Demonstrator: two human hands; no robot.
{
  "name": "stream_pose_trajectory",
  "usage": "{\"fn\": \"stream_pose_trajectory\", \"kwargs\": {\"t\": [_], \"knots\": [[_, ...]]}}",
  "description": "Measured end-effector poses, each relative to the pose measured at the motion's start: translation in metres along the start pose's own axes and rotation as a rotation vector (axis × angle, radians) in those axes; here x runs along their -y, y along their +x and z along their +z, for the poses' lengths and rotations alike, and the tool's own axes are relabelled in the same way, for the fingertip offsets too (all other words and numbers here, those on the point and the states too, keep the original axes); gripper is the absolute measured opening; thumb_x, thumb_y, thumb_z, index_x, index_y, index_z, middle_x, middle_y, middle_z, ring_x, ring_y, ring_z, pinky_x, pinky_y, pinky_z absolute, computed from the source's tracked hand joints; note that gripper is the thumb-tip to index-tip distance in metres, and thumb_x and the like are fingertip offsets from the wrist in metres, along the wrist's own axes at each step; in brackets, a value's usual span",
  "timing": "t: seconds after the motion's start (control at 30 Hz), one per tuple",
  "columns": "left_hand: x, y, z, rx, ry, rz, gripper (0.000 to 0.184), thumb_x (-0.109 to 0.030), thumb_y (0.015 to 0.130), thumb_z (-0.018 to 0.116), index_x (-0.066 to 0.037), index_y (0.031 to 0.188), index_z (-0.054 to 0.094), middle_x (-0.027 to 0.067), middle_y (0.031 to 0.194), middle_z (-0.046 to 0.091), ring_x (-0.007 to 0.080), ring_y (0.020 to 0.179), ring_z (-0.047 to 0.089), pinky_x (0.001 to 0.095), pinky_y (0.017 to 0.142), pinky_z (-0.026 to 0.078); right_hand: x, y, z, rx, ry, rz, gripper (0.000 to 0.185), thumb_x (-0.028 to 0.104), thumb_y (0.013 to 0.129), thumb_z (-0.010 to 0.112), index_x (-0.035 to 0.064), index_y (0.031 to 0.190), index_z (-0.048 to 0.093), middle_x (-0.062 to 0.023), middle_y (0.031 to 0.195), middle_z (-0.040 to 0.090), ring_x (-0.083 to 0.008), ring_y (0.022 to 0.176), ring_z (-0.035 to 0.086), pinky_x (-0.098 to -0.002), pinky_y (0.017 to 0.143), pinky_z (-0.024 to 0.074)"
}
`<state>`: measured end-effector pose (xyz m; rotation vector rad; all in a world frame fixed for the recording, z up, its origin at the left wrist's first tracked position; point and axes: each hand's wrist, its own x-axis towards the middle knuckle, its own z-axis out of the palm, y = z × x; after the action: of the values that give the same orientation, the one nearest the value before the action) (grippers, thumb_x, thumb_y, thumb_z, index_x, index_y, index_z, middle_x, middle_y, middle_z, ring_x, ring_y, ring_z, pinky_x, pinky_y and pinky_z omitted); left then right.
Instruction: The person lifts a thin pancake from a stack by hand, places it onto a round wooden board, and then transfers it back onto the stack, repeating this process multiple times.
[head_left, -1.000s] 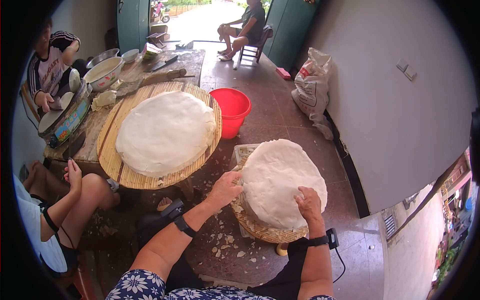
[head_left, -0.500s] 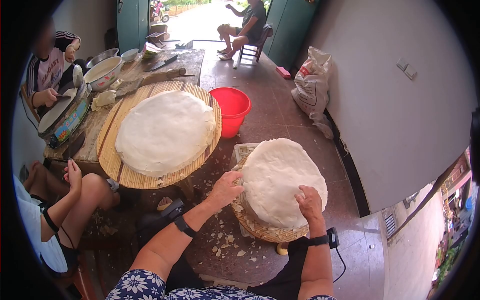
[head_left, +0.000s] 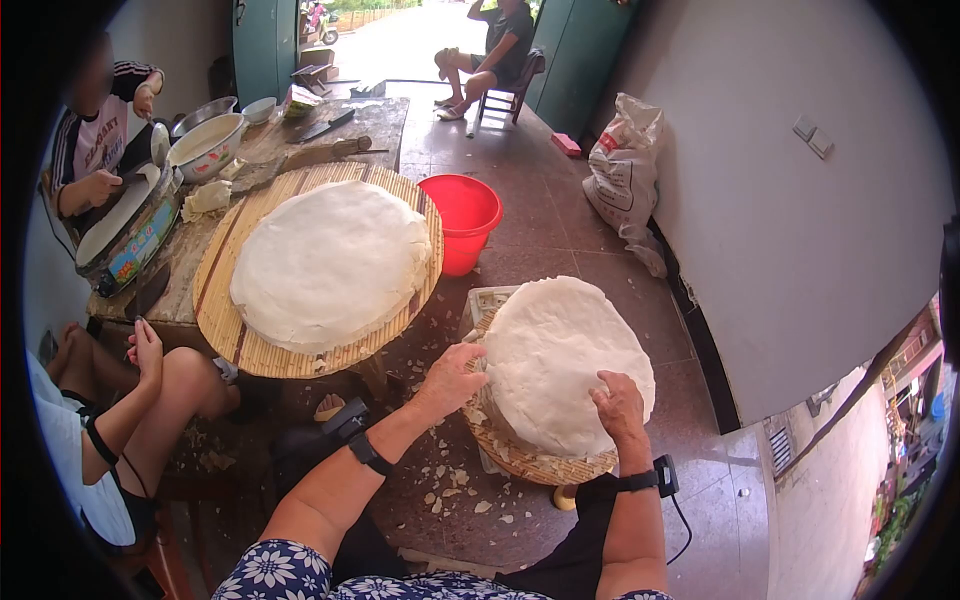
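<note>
A pile of thin white round sheets lies on a round woven tray in front of me. At its left edge is my left hand, fingers bent and pressed together near the rim; what they hold, if anything, is too small to tell. My right hand rests on the right part of the pile, its fingertips drawn together at the top sheet's surface. A larger pile of white sheets lies on a second round slatted tray to the upper left.
A red bucket stands between the trays. At the left, one person works at a round griddle beside a bowl; another sits nearer. A third sits by the doorway. A knife lies on the wooden table. Sack by the wall.
The person at the griddle has moved both hands, one now raised with the ladle. The person by the doorway has lifted an arm toward the head. My hands have hardly moved.
</note>
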<state>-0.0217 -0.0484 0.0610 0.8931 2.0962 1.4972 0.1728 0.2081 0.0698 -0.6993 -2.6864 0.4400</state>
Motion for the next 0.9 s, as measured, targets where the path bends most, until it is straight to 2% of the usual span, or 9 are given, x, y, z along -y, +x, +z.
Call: {"fn": "stream_pose_trajectory", "kwargs": {"t": [0.9], "knots": [[-0.0012, -0.0009, 0.0008, 0.003, -0.016, 0.011, 0.043, -0.013, 0.078, 0.067, -0.001, 0.118, 0.058, 0.0102, 0.120, 0.050, 0.0131, 0.082, 0.060, 0.0278, 0.068, 0.051, -0.0015, 0.0009, 0.0023, 0.008, 0.004, -0.010, 0.035, 0.021, 0.079, 0.067, 0.0054, 0.110, 0.064, -0.0170, 0.107, 0.064, -0.0349, 0.103, 0.057, -0.0427, 0.090, 0.0459]]}}
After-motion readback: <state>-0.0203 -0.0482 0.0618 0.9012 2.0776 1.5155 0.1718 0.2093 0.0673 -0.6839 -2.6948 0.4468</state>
